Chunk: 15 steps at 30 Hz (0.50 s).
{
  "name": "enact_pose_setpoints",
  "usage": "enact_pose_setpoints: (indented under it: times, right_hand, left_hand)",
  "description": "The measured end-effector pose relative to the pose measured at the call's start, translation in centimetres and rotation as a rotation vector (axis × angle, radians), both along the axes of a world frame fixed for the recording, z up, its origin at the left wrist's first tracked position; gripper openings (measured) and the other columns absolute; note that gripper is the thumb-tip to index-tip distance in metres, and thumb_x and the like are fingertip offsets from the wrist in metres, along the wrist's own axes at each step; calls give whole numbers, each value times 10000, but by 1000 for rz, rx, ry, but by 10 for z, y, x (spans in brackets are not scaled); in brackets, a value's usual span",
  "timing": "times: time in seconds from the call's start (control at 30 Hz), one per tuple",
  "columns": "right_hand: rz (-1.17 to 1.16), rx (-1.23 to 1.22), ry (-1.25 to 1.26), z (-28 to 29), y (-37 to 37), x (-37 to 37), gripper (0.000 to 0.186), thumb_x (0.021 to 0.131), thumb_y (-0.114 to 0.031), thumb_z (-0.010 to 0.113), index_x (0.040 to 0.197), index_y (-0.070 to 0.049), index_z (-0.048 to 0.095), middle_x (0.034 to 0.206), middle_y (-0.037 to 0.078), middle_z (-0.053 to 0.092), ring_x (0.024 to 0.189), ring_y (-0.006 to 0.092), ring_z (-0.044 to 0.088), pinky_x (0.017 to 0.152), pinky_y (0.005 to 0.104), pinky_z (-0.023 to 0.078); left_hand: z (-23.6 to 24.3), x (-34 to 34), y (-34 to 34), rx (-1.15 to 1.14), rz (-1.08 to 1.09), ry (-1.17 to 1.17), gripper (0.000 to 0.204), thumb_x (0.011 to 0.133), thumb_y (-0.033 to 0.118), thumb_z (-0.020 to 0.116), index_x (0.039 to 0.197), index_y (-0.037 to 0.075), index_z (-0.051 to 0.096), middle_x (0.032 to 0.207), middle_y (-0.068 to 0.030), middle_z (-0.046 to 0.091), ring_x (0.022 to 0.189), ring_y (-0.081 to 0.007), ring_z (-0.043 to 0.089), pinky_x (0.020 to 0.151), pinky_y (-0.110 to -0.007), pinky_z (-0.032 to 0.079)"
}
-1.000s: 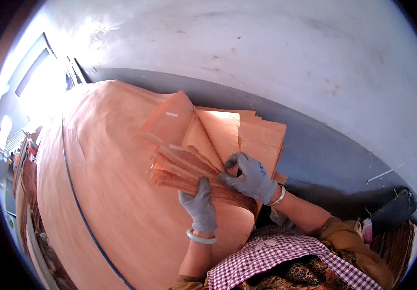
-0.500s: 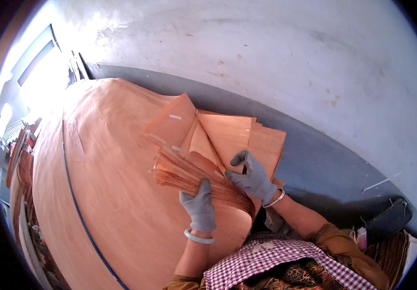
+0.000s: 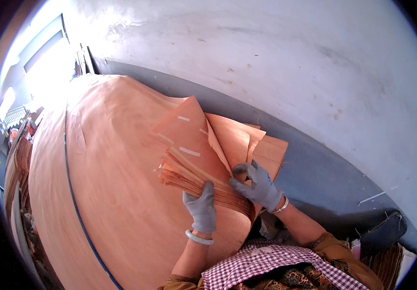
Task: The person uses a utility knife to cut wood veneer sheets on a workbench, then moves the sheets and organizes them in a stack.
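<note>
In a grey glove, my left hand (image 3: 201, 208) grips a thick bundle of thin wood veneer sheets (image 3: 179, 176), its thumb on top. The bundle is folded over toward the left, its ragged edges fanned out. My right hand (image 3: 259, 187), gloved too, has thumb and index finger pinched at the edge of one veneer sheet (image 3: 187, 126). That sheet leans over the bundle and carries short white tape strips. Beyond the right hand, more veneer sheets (image 3: 272, 149) lie flat with uneven edges. Beneath everything spreads a wide, orange-brown veneer surface (image 3: 116, 164).
A dark blue cord or strap (image 3: 76, 205) runs lengthwise over the broad veneer surface. The wall (image 3: 286, 53), pale above and grey below, borders the far and right sides. Stacked brown sheets (image 3: 19, 179) stand at the left edge. A dark padded object (image 3: 386, 228) sits at lower right.
The taped sheet has swung further over to the left, baring more of its face. My right hand has shifted slightly right and nearer to me; my left hand keeps its grip.
</note>
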State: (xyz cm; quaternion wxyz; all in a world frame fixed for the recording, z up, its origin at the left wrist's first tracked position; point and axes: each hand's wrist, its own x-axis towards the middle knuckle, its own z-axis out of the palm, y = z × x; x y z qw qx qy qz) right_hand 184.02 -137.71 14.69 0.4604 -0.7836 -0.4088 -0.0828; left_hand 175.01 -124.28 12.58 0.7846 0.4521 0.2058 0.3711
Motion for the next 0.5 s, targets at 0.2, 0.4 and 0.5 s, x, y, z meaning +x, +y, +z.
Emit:
enact_pose_setpoints:
  times: [0.2,0.4,0.5]
  right_hand:
    - [-60,94,395,-11,-13,9,264,831,-183,642,1032,-24,579,937,184,578,827,336,589,706,381,473]
    - [-541,-239,-624,55,-29,-5,405,786,-230,682,1114,-39,543,1044,186,552,958,336,549,822,384,449]
    - [-15,-52,-131,31,-11,-8,449,771,-284,709,1103,-29,547,1064,181,539,992,331,533,864,375,437]
  left_hand:
    - [8,-4,-1,-20,-33,-18,272,822,-23,641,1073,24,545,986,-20,606,837,-107,574,708,-252,470]
    - [1,-7,2,-12,-46,-27,255,830,-23,632,1063,30,542,968,-14,599,849,-106,570,731,-258,475]
    - [6,-8,0,-29,-30,-43,246,837,-10,635,1062,28,542,972,-16,600,845,-109,572,743,-260,481]
